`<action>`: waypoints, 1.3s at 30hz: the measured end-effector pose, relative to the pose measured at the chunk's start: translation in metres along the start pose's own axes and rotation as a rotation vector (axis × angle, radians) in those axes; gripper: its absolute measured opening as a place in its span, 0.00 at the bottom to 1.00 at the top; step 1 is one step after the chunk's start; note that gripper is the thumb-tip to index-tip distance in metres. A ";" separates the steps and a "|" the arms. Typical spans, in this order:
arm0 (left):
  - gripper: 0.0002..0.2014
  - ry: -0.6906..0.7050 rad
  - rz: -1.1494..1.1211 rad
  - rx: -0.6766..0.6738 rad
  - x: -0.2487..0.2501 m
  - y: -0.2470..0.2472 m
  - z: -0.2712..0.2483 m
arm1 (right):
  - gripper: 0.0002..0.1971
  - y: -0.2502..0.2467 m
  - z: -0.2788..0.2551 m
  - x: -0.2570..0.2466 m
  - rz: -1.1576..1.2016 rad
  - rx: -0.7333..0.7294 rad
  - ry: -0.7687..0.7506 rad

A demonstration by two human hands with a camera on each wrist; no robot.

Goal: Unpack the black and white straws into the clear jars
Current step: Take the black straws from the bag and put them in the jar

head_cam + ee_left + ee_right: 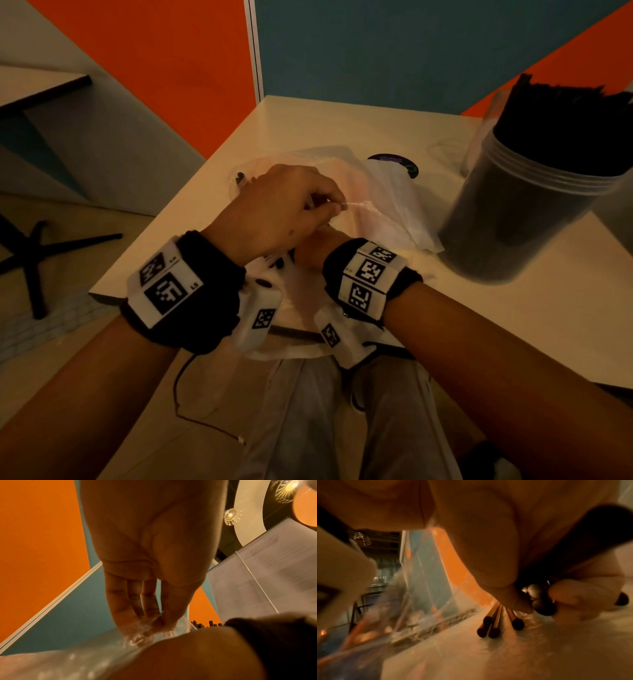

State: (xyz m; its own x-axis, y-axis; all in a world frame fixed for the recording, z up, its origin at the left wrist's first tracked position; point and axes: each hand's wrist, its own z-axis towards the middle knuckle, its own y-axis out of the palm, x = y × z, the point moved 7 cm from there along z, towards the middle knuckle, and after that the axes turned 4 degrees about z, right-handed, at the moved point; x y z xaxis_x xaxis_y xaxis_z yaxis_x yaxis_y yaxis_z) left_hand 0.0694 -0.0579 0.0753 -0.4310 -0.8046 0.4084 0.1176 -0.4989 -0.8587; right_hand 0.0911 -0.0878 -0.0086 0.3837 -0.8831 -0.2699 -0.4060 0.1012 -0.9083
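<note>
Head view first: both hands are working low over a crinkled clear plastic bag (383, 202) lying on the pale table (513, 308). Left hand (274, 209) sits on top, knuckles up, its fingertips drawn together and pinching a fold of the bag's film. From the left wrist camera you see that same left hand (150, 555) from below, fingers (120, 601) running down close together into the shiny plastic (142, 634).

Right hand (313, 248) is mostly tucked under the left one in the head view, so look to the right wrist camera: there the right hand (539, 582) has thumb and fingers curled round a bunch of black straws (537, 599), their round ends poking out of the grip. A few more black straws (494, 623) lie just beside it on the bag's film, ends toward the lens.

Over at the table's right side stands a clear jar (520, 212), blurred, already packed with black straws (561, 126) standing up and sticking out past its rim. Behind the bag, a dark round lid-like disc (394, 162) rests on the table, partly covered by plastic. Whether any white straws are in the bag, I cannot tell.
</note>
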 end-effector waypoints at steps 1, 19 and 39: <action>0.08 0.002 0.006 -0.003 -0.001 0.001 0.000 | 0.21 0.000 -0.002 0.002 0.038 -0.011 0.010; 0.33 0.238 -0.092 -0.368 0.020 0.062 -0.019 | 0.10 -0.028 -0.113 0.055 0.651 -0.318 0.099; 0.03 0.032 -0.612 0.178 0.022 0.009 -0.004 | 0.17 -0.111 -0.105 0.012 1.095 0.558 -0.554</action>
State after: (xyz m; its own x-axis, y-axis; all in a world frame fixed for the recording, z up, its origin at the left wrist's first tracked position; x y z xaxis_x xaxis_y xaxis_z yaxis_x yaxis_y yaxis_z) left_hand 0.0576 -0.0795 0.0753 -0.4933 -0.3485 0.7970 -0.0122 -0.9134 -0.4069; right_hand 0.0539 -0.1576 0.1229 0.4184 0.0574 -0.9065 -0.3786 0.9182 -0.1166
